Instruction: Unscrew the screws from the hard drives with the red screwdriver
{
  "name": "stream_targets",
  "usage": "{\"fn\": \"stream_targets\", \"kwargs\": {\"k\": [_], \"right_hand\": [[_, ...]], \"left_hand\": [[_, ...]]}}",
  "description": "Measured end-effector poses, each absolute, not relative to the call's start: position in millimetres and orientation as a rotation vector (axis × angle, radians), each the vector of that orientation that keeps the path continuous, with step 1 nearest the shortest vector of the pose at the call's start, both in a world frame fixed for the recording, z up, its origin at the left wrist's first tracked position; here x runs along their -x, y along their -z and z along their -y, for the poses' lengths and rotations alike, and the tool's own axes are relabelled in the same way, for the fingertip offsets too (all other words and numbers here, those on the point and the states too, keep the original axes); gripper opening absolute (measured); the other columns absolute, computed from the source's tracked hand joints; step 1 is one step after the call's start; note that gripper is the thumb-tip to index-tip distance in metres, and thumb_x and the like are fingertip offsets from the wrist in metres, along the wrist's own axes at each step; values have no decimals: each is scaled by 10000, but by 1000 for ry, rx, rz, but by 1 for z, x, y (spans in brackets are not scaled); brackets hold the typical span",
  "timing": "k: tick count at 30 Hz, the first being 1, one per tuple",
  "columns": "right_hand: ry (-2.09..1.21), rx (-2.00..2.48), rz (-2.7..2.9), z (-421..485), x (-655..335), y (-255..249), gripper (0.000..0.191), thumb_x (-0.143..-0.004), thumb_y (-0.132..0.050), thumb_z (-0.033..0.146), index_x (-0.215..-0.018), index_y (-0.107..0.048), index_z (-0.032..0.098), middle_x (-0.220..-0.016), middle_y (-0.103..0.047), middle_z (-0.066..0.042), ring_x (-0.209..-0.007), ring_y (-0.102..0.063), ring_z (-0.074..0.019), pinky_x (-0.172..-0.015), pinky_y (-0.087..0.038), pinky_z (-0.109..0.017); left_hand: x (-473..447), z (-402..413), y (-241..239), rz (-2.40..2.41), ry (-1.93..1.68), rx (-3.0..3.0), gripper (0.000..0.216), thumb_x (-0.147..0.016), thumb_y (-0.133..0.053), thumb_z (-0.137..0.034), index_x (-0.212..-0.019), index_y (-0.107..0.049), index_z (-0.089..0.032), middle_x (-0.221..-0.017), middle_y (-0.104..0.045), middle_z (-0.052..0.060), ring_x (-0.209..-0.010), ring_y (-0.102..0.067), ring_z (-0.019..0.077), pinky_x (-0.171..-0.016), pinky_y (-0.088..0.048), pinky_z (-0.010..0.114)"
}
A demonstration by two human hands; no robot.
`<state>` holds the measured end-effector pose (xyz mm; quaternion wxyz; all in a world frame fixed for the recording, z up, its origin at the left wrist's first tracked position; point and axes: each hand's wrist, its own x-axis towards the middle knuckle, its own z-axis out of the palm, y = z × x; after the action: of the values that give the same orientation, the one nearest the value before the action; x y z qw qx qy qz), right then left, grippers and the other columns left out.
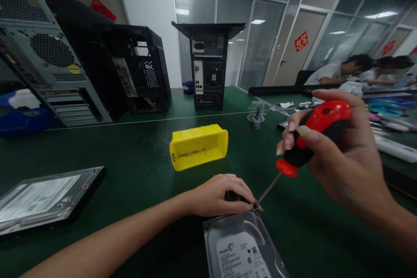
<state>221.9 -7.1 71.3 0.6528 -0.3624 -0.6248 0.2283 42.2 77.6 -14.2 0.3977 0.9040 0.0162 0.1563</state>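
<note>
A silver hard drive (243,247) lies on the green table at the bottom centre, label up. My left hand (220,194) rests curled at its far edge, fingers pinched together right at the screwdriver's tip; what they pinch is too small to make out. My right hand (339,152) is wrapped round the red and black handle of a screwdriver (306,141). Its thin shaft slants down and left to the drive's far corner.
A yellow plastic bin (198,146) sits behind my hands. A second hard drive (42,200) lies at left. Three open computer cases (208,65) stand at the back, with blue bins at far left. Other people sit at the far right among scattered parts.
</note>
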Motion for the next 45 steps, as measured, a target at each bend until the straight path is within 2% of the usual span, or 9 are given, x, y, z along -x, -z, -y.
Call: {"fn": "stream_targets", "kwargs": {"k": [5,20,26,34,40,45], "right_hand": [[-540,815,1449,3,-221,-73,439,-809,-674,208,-1174,-494,374,-882,-574,21,-659,-607,-148,-603,-625,-382],[-634,763,1443,11,-222,-75,385,-843,-631,252,-1177,-487,377,-918,-538,8,-667,-585,-134,-587,-588,-310],[-737,698,1395,10,-225,-75,401,-838,-555,140,-1179,-508,346,-932,-551,-4,-680,-600,-140,-601,-592,-311],[-652,735,1463,10,-227,-73,409,-845,-605,222,-1203,-501,390,-942,-546,-10,-698,-603,-159,-616,-604,-338],[-590,765,1481,6,-228,-68,527,-804,-674,211,-1264,-482,383,-962,-559,0,-705,-620,-147,-646,-612,-320],[-610,757,1452,7,-228,-68,381,-785,-701,250,-1137,-572,318,-924,-583,6,-704,-627,-142,-629,-602,-286]], "left_hand": [[-42,-78,14,-51,-384,-2266,163,-890,-592,-143,-1008,-703,-162,-1020,-716,53,-931,-631,147,-884,-416,261],[-43,-77,13,-70,-385,-2245,165,-884,-596,-152,-1005,-707,-162,-1005,-715,63,-938,-632,159,-878,-427,268],[-44,-77,13,-67,-369,-2239,167,-888,-588,-159,-1004,-708,-158,-1010,-713,70,-935,-634,160,-859,-436,264],[-44,-77,13,-63,-379,-2244,163,-884,-586,-150,-990,-710,-153,-993,-719,75,-923,-638,163,-861,-438,266],[-44,-77,14,-49,-395,-2247,150,-887,-584,-135,-980,-699,-154,-1002,-721,64,-920,-634,152,-879,-430,271],[-43,-77,13,-37,-399,-2250,141,-882,-591,-118,-970,-700,-122,-993,-721,79,-909,-634,151,-875,-426,263]]}}
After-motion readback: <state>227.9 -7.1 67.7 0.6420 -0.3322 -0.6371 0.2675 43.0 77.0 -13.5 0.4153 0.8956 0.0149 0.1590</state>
